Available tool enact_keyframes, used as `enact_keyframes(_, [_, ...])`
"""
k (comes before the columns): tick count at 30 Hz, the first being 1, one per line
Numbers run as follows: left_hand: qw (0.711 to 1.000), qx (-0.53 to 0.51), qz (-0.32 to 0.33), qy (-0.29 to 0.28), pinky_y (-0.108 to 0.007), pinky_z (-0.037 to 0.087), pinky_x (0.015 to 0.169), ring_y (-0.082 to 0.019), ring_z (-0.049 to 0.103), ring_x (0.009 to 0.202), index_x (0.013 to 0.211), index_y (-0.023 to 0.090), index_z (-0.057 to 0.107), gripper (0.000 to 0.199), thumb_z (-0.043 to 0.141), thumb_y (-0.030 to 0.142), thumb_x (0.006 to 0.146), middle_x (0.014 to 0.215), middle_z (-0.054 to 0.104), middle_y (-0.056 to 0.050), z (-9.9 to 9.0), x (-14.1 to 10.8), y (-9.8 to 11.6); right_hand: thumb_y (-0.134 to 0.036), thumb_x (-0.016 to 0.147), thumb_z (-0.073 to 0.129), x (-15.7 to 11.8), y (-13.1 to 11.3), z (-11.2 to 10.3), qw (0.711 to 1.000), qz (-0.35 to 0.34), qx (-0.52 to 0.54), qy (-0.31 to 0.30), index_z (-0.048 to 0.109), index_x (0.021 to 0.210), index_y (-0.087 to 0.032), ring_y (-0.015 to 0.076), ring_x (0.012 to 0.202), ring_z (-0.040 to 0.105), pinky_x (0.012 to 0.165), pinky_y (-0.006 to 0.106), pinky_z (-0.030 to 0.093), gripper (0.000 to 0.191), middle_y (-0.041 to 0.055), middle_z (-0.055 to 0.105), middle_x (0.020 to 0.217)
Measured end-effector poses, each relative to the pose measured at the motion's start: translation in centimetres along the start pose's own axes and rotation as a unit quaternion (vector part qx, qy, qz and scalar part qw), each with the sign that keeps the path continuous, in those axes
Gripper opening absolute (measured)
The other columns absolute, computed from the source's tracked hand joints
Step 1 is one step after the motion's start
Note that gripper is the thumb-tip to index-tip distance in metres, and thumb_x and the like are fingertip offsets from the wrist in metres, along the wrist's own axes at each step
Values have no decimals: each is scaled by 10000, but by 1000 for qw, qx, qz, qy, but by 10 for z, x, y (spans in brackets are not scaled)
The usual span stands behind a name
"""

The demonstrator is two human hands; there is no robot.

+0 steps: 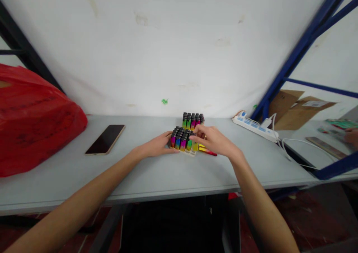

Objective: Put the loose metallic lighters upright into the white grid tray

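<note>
In the head view, a pale tray holds rows of upright lighters with black tops and bright multicoloured bodies. My left hand grips the tray's left end, its thumb along the front and its fingers toward the back. Over the tray's right end, my right hand pinches a yellowish lighter standing in the front row. A few loose lighters, yellow and red, lie flat under and beside my right hand. Just behind stands a second group of upright lighters, partly hidden by the hand.
A dark-screened phone lies on the grey table to the left, near a red plastic bag. To the right are a white power strip with cables, a blue metal frame and a cardboard box. Another person's hand shows far right.
</note>
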State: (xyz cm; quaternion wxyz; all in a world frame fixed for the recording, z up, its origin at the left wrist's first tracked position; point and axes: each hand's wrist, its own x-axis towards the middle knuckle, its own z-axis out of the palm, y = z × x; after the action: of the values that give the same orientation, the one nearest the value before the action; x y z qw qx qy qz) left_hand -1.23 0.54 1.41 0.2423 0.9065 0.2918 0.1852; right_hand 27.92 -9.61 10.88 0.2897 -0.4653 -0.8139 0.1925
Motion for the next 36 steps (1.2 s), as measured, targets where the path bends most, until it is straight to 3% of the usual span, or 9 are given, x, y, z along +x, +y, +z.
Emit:
enact_keyframes(4, [1000,9,-2,2,-513,423,1379,-424,611,1536,1612,210,644,861,767,791,989,1680,627,-163,0,0,1,-329,1076,752,4,-2,8,999,27,-32,-16,563,878,-255,208,741,605,705,321,364,283,13,709,792])
enact_keyframes(8, [1000,10,1,-2,-514,409,1387,-416,586,1565,1648,222,610,885,772,789,988,1714,605,-155,0,0,0,-303,1045,809,6,-4,10,998,39,-41,-26,557,843,-255,207,740,625,684,313,370,327,25,725,794])
enact_keyframes(13, [1000,11,2,-5,-517,411,1387,-416,586,1565,1623,228,632,849,756,788,997,1706,608,-153,0,0,-2,-187,972,858,5,-2,12,998,36,-19,-56,537,794,-256,178,650,596,648,305,353,374,-12,687,710])
enact_keyframes(19, [1000,7,4,-4,-522,405,1395,-410,585,1569,1587,243,664,816,766,788,988,1707,610,-142,0,1,-3,-327,996,877,8,1,16,998,28,24,-42,563,797,-257,174,636,596,638,297,363,378,-18,675,692])
enact_keyframes(30, [1000,9,2,-4,-515,411,1393,-406,581,1578,1586,242,666,830,759,802,981,1712,608,-140,-1,0,-4,-224,976,900,9,-5,19,995,52,-29,-77,552,681,-238,177,622,594,633,308,332,456,7,677,650])
enact_keyframes(33, [1000,12,6,-3,-514,411,1394,-409,589,1568,1592,237,662,831,770,790,980,1714,607,-141,-1,0,-3,-324,989,916,12,-5,21,991,95,-63,-70,569,639,-239,203,654,635,635,310,354,500,28,684,620])
enact_keyframes(36, [1000,13,3,-4,-515,402,1401,-415,580,1578,1606,230,652,851,770,795,981,1731,591,-146,-2,0,-1,-486,993,911,11,-4,19,983,123,-91,-100,567,569,-241,207,622,623,628,322,362,599,38,652,567])
